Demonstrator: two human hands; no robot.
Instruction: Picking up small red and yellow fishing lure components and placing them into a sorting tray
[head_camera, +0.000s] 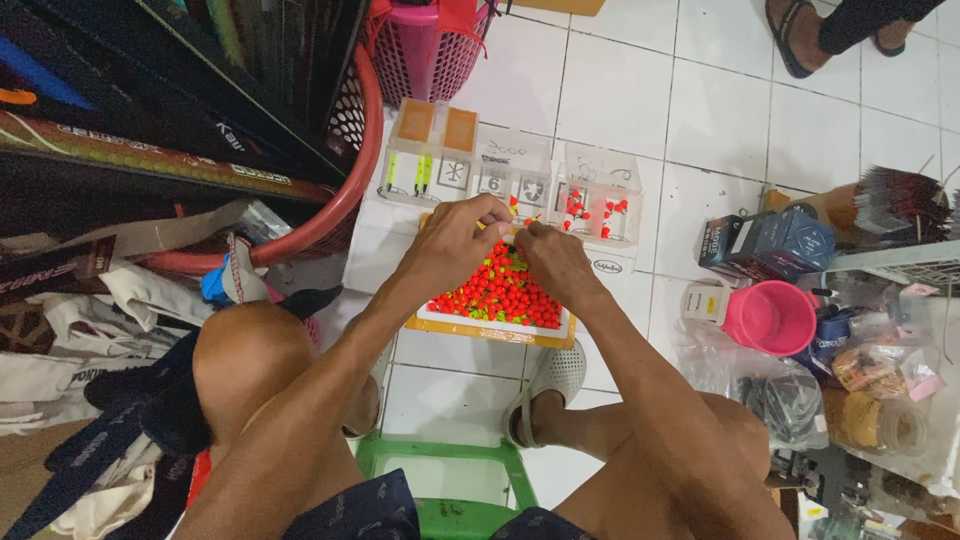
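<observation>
person sits on a green stool, knees apart. both hands meet over a white tray of red and yellow-green beads on the floor. left hand and right hand have fingertips pinched together on something tiny, can't tell what. beyond: clear compartment box, then pink basket.

Dark blue box pkg at right; small white-yellow pkg just beside pink cup.
</observation>
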